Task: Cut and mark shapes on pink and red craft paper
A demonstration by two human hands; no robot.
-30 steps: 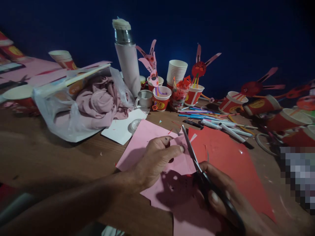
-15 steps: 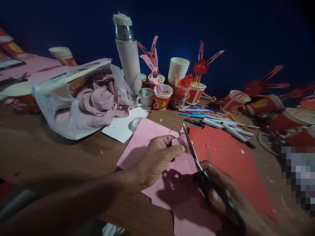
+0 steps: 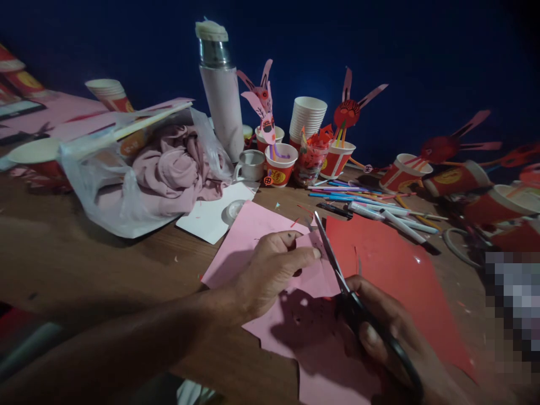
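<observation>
My left hand [image 3: 270, 270] pinches a small pink paper piece [image 3: 314, 264] between thumb and forefinger, just above the table. My right hand [image 3: 388, 332] grips black-handled scissors [image 3: 337, 270], whose blades point up and away and meet the right edge of that pink piece. Under both hands lies a larger pink sheet [image 3: 248, 236]. A red sheet [image 3: 392, 275] lies to the right of it, partly under my right hand.
A plastic bag with pink cloth [image 3: 156, 169] sits at left beside a white flask [image 3: 221, 95]. Red paper cups with paper figures [image 3: 278, 163], a stack of white cups [image 3: 309, 115] and several pens [image 3: 371, 205] line the back. White paper [image 3: 206, 216] lies on the wooden table [image 3: 84, 253].
The scissors and both hands stay in nearly the same place on the pink piece. The view has shifted slightly, nothing else has moved.
</observation>
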